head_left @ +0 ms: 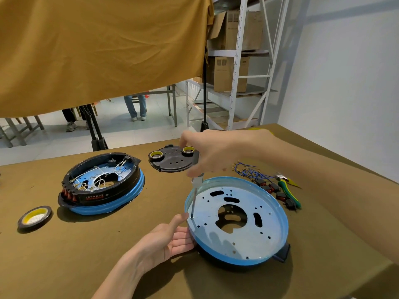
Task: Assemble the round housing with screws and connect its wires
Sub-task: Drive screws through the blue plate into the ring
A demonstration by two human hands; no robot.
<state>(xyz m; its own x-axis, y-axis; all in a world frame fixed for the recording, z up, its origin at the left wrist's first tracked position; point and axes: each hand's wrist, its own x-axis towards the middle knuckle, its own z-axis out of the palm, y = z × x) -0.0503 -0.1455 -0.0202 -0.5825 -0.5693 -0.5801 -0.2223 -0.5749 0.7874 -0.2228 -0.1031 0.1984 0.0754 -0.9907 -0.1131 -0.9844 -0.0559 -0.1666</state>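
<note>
Blue-rimmed round metal housing (237, 221) lies near the olive desk's (86, 255) front edge. The left hand's (170, 238) relaxed grip steadies its left rim; the right hand (213, 154) grasps an upright screwdriver (195, 195), tip inside that rim. Bare cloth lies leftward.

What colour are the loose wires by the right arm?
Blue wires, with small metal ends; the head view shows them.

The right hand (212, 153) reaches in from the right on a bare forearm, knuckles up, its fingers curled downward and pinching something beneath it. The left hand (170, 239) lies lower, palm turned up and rightward, fingers straight, thumb raised toward the right hand.
</note>
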